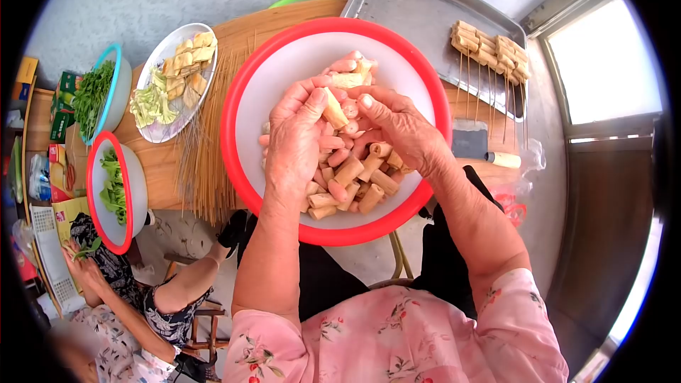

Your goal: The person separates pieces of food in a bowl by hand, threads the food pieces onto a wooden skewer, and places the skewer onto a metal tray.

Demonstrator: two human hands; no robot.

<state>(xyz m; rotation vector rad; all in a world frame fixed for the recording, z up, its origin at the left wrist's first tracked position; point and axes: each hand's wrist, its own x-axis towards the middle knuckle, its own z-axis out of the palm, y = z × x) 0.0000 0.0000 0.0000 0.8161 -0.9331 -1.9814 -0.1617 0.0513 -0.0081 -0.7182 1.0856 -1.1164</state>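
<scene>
In front of me a large white basin with a red rim (237, 99) holds small pink sausages (344, 65) and short tan tofu-skin rolls (384, 182). Above this heap my left hand (294, 131) pinches a pale yellow tofu-skin roll (335, 108) between thumb and fingers. Close beside it, my right hand (404, 124) has its fingers curled and its thumb near the index finger. Whatever those right fingers hold, if anything, is hidden.
Loose bamboo skewers (213, 128) lie left of the basin, beside an oval plate (157, 50) of vegetables and tofu skin. Bowls of greens (113, 191) stand further left, near a seated person (135, 312). Rightward are a metal tray (425, 10), skewered rolls (489, 48) and a cleaver (469, 140).
</scene>
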